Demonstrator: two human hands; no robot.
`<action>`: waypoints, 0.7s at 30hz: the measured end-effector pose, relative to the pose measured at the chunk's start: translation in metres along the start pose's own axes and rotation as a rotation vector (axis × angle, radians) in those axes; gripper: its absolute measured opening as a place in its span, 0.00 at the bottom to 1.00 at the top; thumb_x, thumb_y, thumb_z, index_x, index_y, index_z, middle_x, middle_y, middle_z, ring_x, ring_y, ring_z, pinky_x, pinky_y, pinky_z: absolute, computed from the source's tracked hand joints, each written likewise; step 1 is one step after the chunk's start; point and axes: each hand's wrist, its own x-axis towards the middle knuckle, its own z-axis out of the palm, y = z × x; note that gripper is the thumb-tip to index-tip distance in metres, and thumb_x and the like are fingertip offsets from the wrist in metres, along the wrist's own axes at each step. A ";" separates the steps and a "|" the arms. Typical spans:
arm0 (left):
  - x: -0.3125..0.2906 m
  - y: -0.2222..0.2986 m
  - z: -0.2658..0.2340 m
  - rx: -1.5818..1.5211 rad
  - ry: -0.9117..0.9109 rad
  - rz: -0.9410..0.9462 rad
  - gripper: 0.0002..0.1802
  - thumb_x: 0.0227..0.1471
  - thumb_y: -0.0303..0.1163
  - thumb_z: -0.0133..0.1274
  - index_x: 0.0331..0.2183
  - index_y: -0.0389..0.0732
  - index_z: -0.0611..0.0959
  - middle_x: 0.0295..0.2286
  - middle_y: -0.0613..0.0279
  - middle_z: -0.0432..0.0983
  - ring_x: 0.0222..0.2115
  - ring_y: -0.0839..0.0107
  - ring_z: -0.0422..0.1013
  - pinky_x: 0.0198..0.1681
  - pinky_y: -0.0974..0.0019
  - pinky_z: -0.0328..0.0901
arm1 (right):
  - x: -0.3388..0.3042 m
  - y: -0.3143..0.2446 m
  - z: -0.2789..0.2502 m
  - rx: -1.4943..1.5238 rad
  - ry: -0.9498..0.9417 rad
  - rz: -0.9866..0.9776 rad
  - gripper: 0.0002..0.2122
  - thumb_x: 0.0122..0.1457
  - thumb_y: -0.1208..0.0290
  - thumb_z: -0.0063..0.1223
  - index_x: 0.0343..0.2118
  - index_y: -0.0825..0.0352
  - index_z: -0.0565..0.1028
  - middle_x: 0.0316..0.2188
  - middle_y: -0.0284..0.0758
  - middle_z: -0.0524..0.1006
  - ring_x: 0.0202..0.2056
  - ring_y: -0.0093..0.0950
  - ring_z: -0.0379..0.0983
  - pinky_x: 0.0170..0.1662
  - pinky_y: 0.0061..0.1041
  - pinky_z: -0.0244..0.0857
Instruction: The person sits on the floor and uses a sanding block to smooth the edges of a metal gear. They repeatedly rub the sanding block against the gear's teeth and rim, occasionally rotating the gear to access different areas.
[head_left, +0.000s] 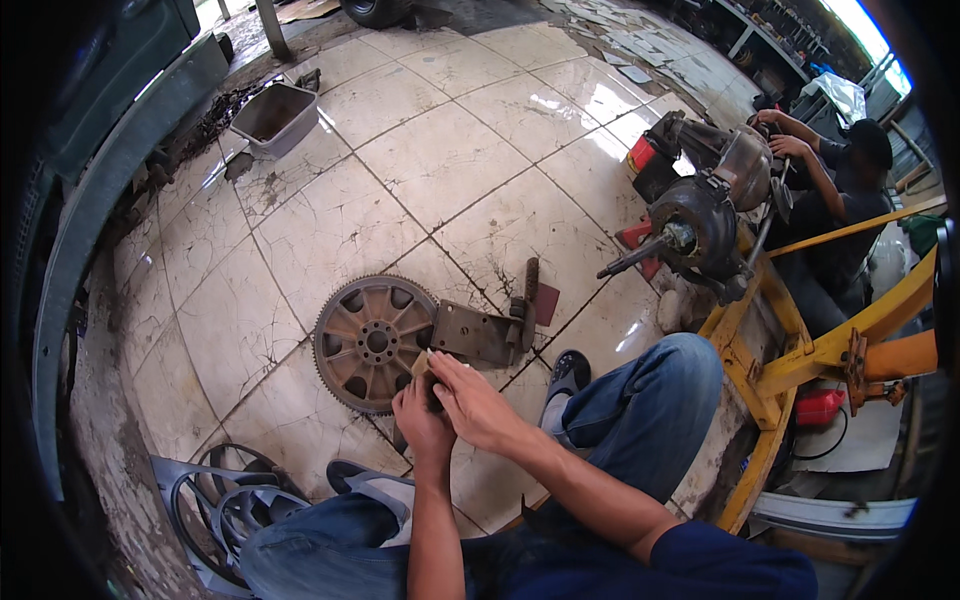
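My left hand (pixel 424 422) is closed round a small piece with a tan edge (pixel 423 364) and a dark side. My right hand (pixel 480 408) presses over the same piece from the right, fingers together, and hides most of it. Just beyond both hands a toothed, rust-brown flywheel (pixel 349 314) lies flat on the tiles, with a ring of bolt holes round its centre. Touching or overlapping its right edge is a grey-brown metal plate (pixel 470 335) with holes. An upright threaded metal rod (pixel 531 285) stands at the plate's right end, beside a small reddish flat piece (pixel 546 304).
A grey plastic tub (pixel 277 120) stands at the far left. Grey plastic wheel covers (pixel 240 505) lie by my left knee. At right, a greasy gearbox-like assembly (pixel 715 200) sits near a yellow steel frame (pixel 765 370). Another person (pixel 840 190) crouches there, hands on it.
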 end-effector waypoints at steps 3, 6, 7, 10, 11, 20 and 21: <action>-0.001 0.002 0.000 0.015 -0.022 0.092 0.22 0.41 0.35 0.58 0.41 0.37 0.77 0.33 0.55 0.75 0.39 0.55 0.71 0.48 0.55 0.59 | 0.017 0.011 -0.003 0.364 -0.115 0.297 0.22 0.67 0.67 0.36 0.59 0.75 0.61 0.61 0.50 0.62 0.64 0.44 0.55 0.65 0.35 0.50; -0.006 0.004 -0.003 0.099 -0.044 0.178 0.25 0.37 0.35 0.61 0.40 0.36 0.77 0.34 0.54 0.76 0.39 0.55 0.71 0.51 0.52 0.59 | 0.010 0.027 0.008 0.483 -0.044 0.333 0.21 0.68 0.67 0.35 0.58 0.75 0.63 0.58 0.52 0.66 0.62 0.44 0.59 0.64 0.34 0.52; -0.001 0.005 -0.001 0.100 -0.026 0.192 0.25 0.37 0.35 0.61 0.40 0.36 0.77 0.34 0.54 0.76 0.39 0.55 0.71 0.51 0.52 0.59 | -0.003 0.031 0.015 0.433 0.010 0.257 0.21 0.68 0.66 0.35 0.58 0.76 0.64 0.57 0.52 0.67 0.61 0.44 0.60 0.63 0.32 0.53; 0.004 0.003 -0.006 0.117 -0.040 0.190 0.24 0.38 0.35 0.62 0.40 0.37 0.78 0.34 0.54 0.76 0.39 0.56 0.72 0.51 0.54 0.60 | -0.006 0.038 0.016 0.453 -0.044 0.316 0.23 0.70 0.64 0.31 0.60 0.76 0.60 0.58 0.46 0.67 0.62 0.31 0.60 0.62 0.26 0.53; 0.007 0.006 -0.010 0.121 -0.051 0.163 0.24 0.38 0.35 0.63 0.40 0.37 0.78 0.34 0.54 0.77 0.39 0.57 0.72 0.51 0.56 0.60 | 0.006 0.031 0.002 0.542 -0.134 0.420 0.23 0.70 0.64 0.31 0.60 0.76 0.60 0.59 0.46 0.66 0.63 0.31 0.58 0.63 0.25 0.52; 0.016 0.006 -0.011 0.091 -0.108 0.082 0.25 0.38 0.35 0.62 0.42 0.37 0.78 0.36 0.51 0.78 0.40 0.54 0.73 0.49 0.56 0.63 | 0.004 0.030 -0.001 0.633 -0.113 0.436 0.21 0.71 0.66 0.30 0.63 0.72 0.58 0.62 0.41 0.62 0.64 0.28 0.56 0.65 0.25 0.48; 0.018 0.007 -0.012 0.097 -0.085 0.108 0.26 0.38 0.33 0.61 0.42 0.37 0.78 0.37 0.51 0.78 0.40 0.53 0.73 0.48 0.55 0.63 | 0.007 0.032 -0.003 0.684 -0.143 0.460 0.21 0.71 0.68 0.30 0.63 0.72 0.58 0.64 0.40 0.60 0.65 0.29 0.54 0.65 0.25 0.47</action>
